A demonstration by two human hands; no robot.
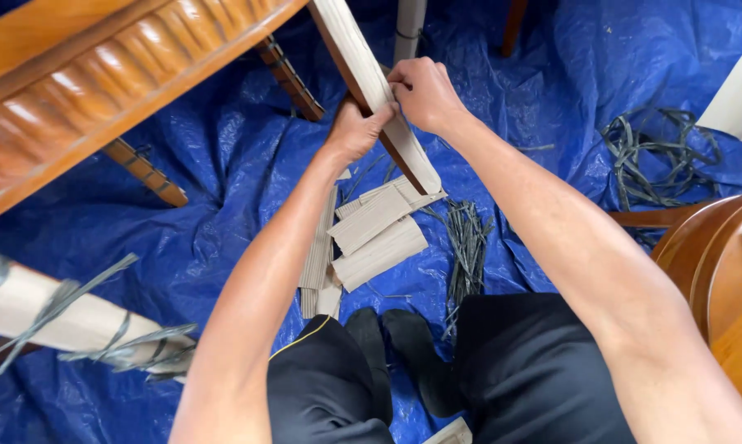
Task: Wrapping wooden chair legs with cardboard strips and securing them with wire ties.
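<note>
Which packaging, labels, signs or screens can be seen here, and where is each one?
No labels, signs or screens.
Cardboard wrap: beige strip on the wooden leg, held by left hand and right hand.
Cardboard pieces: beige, on the blue tarp.
Strap pile: dark, tangled, far right.
Wrapped leg: beige, strapped, lower left.

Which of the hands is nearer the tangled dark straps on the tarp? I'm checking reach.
Right. The right hand grips the cardboard-wrapped leg on the side facing the tangled dark straps; the left hand holds the same leg farther from them.
</note>
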